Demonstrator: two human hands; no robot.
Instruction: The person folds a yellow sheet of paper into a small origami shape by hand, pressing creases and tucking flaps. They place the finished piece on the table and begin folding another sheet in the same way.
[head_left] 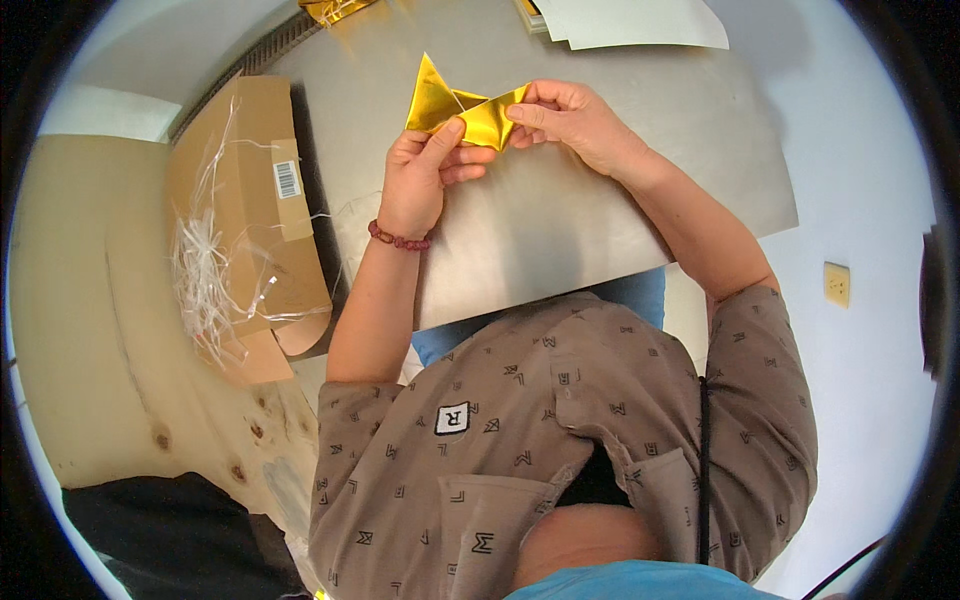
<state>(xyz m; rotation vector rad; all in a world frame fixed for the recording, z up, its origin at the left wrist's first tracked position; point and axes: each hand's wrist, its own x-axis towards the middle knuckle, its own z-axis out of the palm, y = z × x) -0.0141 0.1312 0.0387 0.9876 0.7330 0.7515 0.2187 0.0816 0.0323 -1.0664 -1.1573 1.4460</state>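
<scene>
Above the grey metal table (560, 215) I hold a folded piece of shiny gold foil paper (487, 122) between both hands. One pointed flap of it stands up at the left, and an open fold shows in the middle. My left hand (425, 170), with a dark red bead bracelet on the wrist, pinches the lower left part, thumb on top. At the right end, my right hand (575, 120) grips the paper between thumb and fingers. Parts of the fingers are hidden behind the foil.
At the table's left stands a cardboard box (245, 180), with a tangle of clear plastic strands (203, 265) hanging over it. White sheets (635, 22) lie at the far edge, and a gold bundle (335, 10) at the far left. A wooden board (100, 300) is further left.
</scene>
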